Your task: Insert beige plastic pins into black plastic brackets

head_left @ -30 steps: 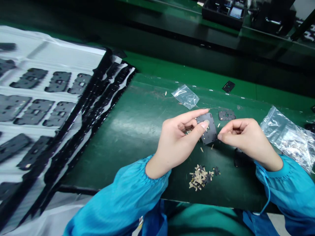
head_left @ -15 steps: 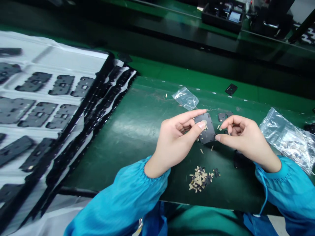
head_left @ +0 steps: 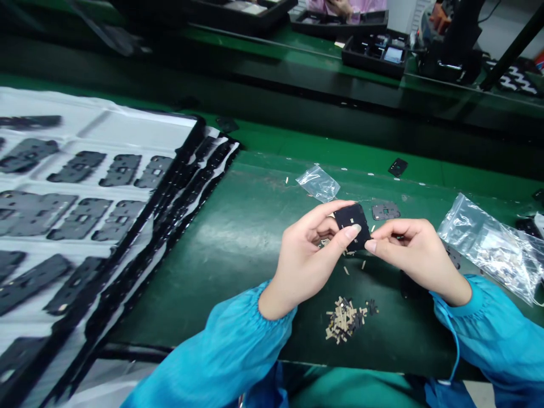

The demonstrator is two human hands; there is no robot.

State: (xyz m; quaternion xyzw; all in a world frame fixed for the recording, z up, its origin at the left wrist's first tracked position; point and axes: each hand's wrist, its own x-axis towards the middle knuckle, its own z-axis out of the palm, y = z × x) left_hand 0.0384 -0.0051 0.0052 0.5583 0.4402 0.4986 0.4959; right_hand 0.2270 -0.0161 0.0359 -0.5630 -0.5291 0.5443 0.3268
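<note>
A flat black plastic plate [head_left: 355, 218] with small cutouts is held up over the table, tilted. My left hand [head_left: 308, 255] grips it from the left, thumb across its face and fingers behind. At its lower right edge my right hand [head_left: 408, 243] is closed, with thumb and forefinger pinched at the corner; any small piece between them is hidden. Below lies a heap of small beige and black strips [head_left: 344, 320]. A few loose strips [head_left: 345, 270] lie under the plate. Just beyond my right hand rests a grey-black plastic part [head_left: 386, 211].
Stacked white trays [head_left: 140, 116] with several black parts fill the left side. A small clear bag [head_left: 318, 182] lies behind my hands, and a larger filled bag [head_left: 493, 243] lies at right. Black bins [head_left: 376, 55] stand on the far shelf, where another person's hand [head_left: 340, 8] shows.
My right thumb and forefinger have closed together at the plate's edge. The plate has tilted, its face now darker. The view has shifted upward, showing more of the far shelf.
</note>
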